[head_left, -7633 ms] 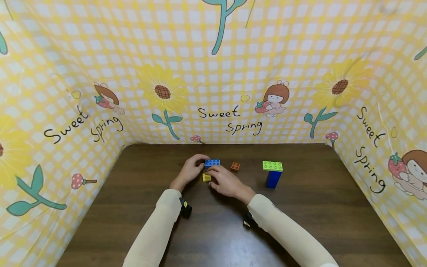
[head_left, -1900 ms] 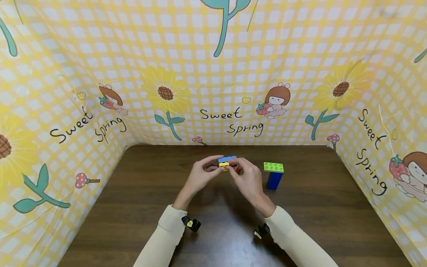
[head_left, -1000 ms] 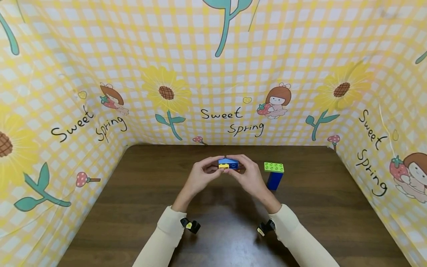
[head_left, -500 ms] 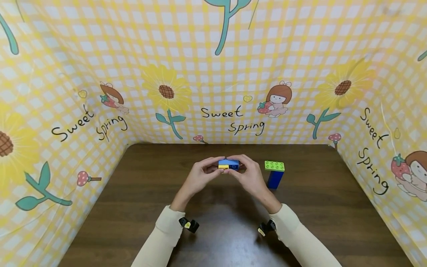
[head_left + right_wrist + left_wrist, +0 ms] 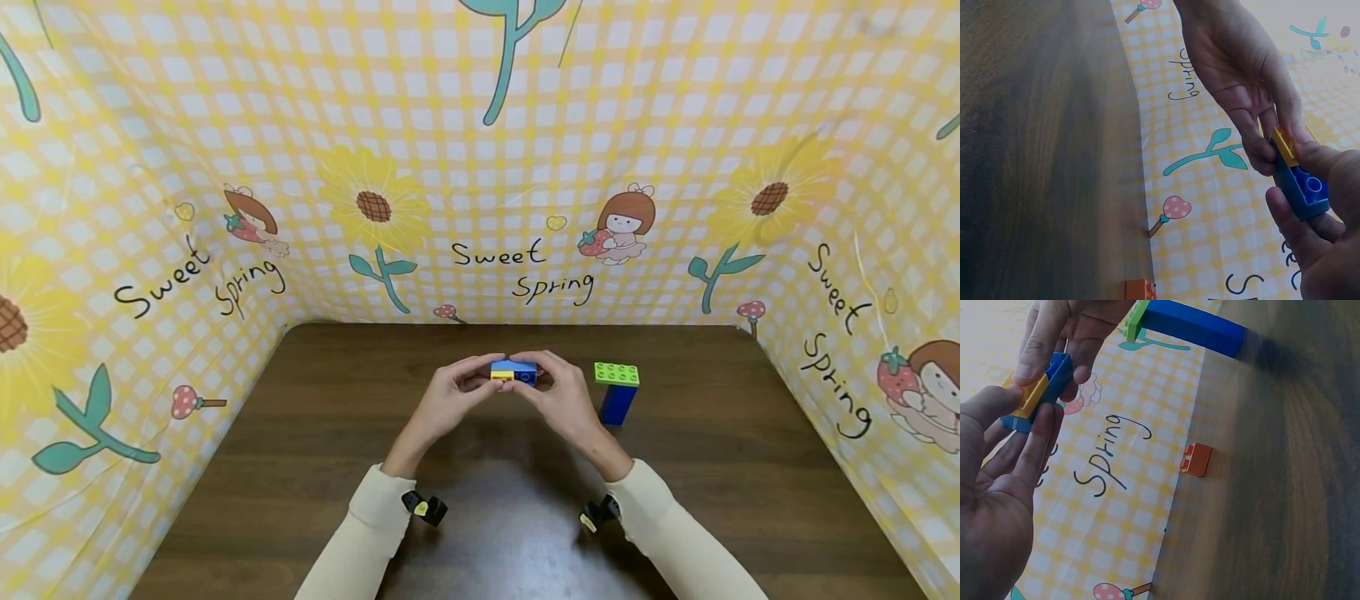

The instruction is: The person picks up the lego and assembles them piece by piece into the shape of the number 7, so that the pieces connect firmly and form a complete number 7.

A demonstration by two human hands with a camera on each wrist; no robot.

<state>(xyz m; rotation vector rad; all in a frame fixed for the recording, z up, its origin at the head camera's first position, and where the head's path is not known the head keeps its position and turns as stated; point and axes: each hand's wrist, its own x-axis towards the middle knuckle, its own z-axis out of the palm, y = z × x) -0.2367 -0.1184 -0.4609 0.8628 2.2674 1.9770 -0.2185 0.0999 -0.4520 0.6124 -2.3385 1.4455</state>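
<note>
Both hands hold a blue toy brick [image 5: 527, 374] in the air over the back of the table, its hollow underside turned toward me. A smaller yellow brick [image 5: 502, 375] sits against the left half of that underside. My left hand [image 5: 447, 402] grips the left end, fingers along the blue brick and thumb on the yellow one. My right hand [image 5: 564, 403] grips the right end, its thumb also pressing the yellow brick in the left wrist view. How deep the yellow brick [image 5: 1285, 147] sits is partly hidden by the thumbs.
An upright dark blue stack [image 5: 618, 404] topped by a lime green brick [image 5: 617, 372] stands right of my right hand. A small orange brick [image 5: 1197, 460] rests on the wooden table [image 5: 480, 533], mostly hidden behind my right hand in the head view. Patterned cloth surrounds the table.
Earlier the blue and yellow bricks were down at the table; now they are raised together, underside toward me. My right hand has shifted along the blue brick. Over the last half second almost nothing moves.
</note>
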